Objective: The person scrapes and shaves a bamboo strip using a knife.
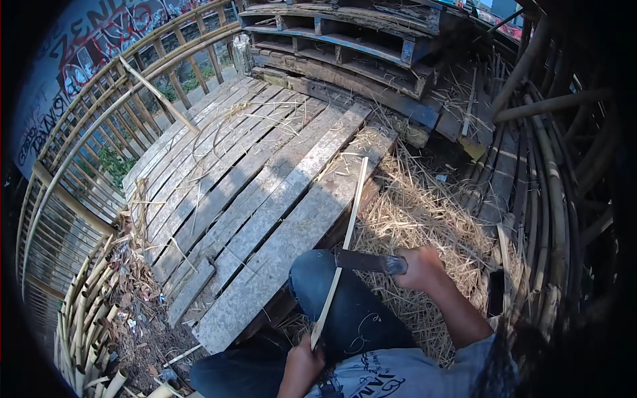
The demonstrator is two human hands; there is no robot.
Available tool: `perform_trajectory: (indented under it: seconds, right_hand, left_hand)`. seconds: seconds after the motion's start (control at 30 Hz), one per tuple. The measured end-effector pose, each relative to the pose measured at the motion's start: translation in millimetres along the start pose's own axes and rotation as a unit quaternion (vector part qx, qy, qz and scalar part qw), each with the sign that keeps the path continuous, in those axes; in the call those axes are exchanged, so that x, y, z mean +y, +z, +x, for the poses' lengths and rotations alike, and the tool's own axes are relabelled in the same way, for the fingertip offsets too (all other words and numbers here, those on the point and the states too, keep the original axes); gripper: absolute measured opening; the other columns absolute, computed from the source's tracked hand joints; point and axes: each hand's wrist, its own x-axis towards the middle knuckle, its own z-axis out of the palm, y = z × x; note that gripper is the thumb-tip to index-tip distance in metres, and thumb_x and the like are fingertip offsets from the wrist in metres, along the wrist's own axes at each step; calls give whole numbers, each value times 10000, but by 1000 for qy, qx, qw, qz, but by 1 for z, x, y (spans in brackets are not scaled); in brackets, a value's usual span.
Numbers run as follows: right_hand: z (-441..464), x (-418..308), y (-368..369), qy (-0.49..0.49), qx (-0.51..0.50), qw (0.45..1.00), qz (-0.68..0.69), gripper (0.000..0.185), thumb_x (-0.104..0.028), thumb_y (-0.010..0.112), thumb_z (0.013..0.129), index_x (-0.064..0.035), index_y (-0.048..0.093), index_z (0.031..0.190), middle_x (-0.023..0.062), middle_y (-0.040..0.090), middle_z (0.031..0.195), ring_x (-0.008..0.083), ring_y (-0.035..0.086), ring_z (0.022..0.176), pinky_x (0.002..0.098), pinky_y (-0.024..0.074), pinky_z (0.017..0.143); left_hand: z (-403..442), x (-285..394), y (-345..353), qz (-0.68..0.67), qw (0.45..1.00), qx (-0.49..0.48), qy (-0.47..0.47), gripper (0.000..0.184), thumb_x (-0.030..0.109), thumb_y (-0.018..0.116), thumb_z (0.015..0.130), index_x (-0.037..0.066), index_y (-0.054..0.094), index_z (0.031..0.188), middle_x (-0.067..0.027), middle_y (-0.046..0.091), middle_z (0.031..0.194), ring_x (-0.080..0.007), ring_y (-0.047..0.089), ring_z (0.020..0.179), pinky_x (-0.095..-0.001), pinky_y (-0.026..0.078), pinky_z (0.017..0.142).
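My left hand (304, 366) is closed around the lower end of a long, thin bamboo strip (354, 211). The strip slants up and away over my bent knee (312, 278), and its far tip hangs over the straw beside the wooden platform. In my right hand (423, 267) is the handle of a broad-bladed machete (361, 261), its fingers wrapped round the grip. The blade points left and meets the strip just above my knee. From this angle the cutting edge cannot be made out.
Slatted wooden platform (249, 219) in front, with loose fibres on it. Pale shavings (418, 229) pile up on the right. Stacked pallets (338, 40) stand behind. Bamboo poles (547, 179) line the right side; cut bamboo pieces (83, 318) lie lower left, below a bamboo fence (99, 146).
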Motion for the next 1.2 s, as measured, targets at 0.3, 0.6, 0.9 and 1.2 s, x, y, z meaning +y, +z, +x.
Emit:
perform_trajectory:
  seconds: [0.3,0.6,0.9,1.2]
  right_hand:
    - [125,117,11,354,229,851,313,321,-212,633,771,42,520,610,116,533,536,214,564,507,396,428,508]
    - [18,-37,15,-174,35,982,65,187,-236,689,615,-91,616,707,118,633,628,336,646,606,414,498,585]
    - [123,81,-17,176,167,960,140,230,-171,644,757,24,548,681,123,564,585,205,555,546,394,435,548]
    - [17,-68,29,-308,-86,944,-80,288,-241,720,451,-88,562,637,98,597,591,329,596,542,393,454,511]
  left_hand:
    - [-9,-15,2,-19,999,35,1,164,133,626,848,13,570,945,-278,634,722,-469,633,733,-560,512,655]
    - [9,-4,-2,-40,999,-4,13,209,97,659,835,-23,587,990,-292,637,782,-470,628,810,-524,511,665]
    - [-2,-19,-8,-24,999,11,24,187,106,625,844,-7,497,920,-269,627,682,-457,638,649,-548,519,596]
    - [6,-26,-1,-34,998,-29,54,178,110,628,847,-5,513,920,-273,616,667,-471,627,665,-557,507,598]
